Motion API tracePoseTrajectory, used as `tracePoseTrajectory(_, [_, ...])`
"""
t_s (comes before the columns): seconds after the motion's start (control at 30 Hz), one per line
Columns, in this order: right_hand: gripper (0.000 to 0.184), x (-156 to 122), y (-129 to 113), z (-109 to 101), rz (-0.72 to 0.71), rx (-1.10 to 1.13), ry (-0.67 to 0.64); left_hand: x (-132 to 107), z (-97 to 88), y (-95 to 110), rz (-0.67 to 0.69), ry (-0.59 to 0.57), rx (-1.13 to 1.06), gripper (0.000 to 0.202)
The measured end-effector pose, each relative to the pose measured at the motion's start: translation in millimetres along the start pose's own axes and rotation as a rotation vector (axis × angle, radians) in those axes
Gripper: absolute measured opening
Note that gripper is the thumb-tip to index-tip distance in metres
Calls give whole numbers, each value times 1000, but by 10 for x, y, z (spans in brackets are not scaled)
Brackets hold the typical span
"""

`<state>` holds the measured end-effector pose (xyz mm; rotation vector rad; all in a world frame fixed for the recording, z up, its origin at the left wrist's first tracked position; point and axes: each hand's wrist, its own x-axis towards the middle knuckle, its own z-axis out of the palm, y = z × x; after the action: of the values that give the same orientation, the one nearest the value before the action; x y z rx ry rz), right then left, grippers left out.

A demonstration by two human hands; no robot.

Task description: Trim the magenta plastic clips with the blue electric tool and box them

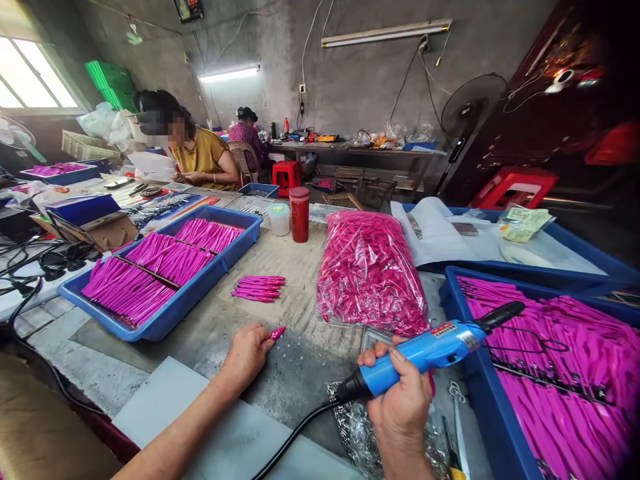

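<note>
My left hand (pixel 250 350) is closed in a pinch on a small magenta piece (pixel 278 332), whose pointed end sticks out past the fingertips. My right hand (pixel 400 403) wraps around a blue electric screwdriver (pixel 423 353), its black nose pointing up to the right and its black cord trailing to the lower left. A bit of magenta shows beside the right fingers; what it belongs to is hidden. Several slim magenta pieces (pixel 259 288) lie in a row beyond my left hand. Tiny rings (pixel 320 348) are scattered on the tabletop between my hands.
A clear bag of magenta parts (pixel 373 267) stands ahead. Blue trays of magenta strips flank me at left (pixel 200 293) and right (pixel 505 420). A bag of small metal parts (pixel 357 430) and scissors (pixel 459 427) lie near my right hand. A co-worker (pixel 207 153) sits at left.
</note>
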<state>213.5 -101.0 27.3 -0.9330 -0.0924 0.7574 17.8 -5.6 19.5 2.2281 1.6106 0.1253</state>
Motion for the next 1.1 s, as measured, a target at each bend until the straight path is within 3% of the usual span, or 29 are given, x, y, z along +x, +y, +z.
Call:
tracePoseTrajectory(0.27, [50,-18,-12,30,10,24,24,-3,-69,-95,57,-33,-78,16])
tracePoseTrajectory(0.6, [50,-18,-12,34,32,50,21,66,-157,-159,35,-102,-144,27])
tracePoseTrajectory(0.93, [54,-32,-36,68,31,50,35,31,-156,-132,104,-61,-118,25])
tracePoseTrajectory(1.1, [50,-17,-9,54,-4,28,6,-14,-30,-164,173,21,-79,27])
